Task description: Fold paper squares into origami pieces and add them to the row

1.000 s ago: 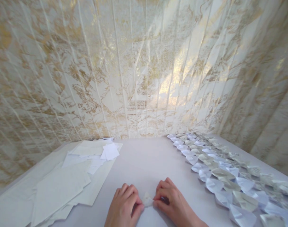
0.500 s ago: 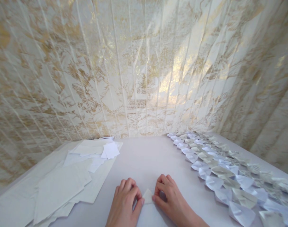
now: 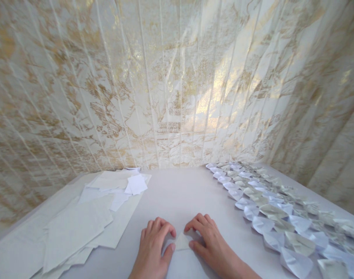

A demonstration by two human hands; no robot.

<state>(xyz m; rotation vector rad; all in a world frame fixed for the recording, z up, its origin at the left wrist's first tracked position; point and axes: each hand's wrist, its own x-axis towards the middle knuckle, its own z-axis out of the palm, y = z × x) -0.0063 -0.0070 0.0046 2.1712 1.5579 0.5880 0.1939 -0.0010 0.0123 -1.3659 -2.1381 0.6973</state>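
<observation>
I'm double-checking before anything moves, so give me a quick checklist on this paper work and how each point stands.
1. Small paper triangle lies between left hand and right hand: ok.
2. Each thumb beside a lower corner of the triangle: ok.
3. Triangle pinched between thumb and forefinger: not ok; both pairs are parted.
4. Loose sheets apart from the left hand: ok.
5. Folded pieces apart from the right hand: ok.
6. Triangle's creases sharp: cannot tell; too small.

The lower picture edge is cutting off both forearms [image 3: 241,268]; creases on the paper triangle [image 3: 182,242] are appearing indistinct; the farthest folded papers [image 3: 235,167] are blurring together.
</observation>
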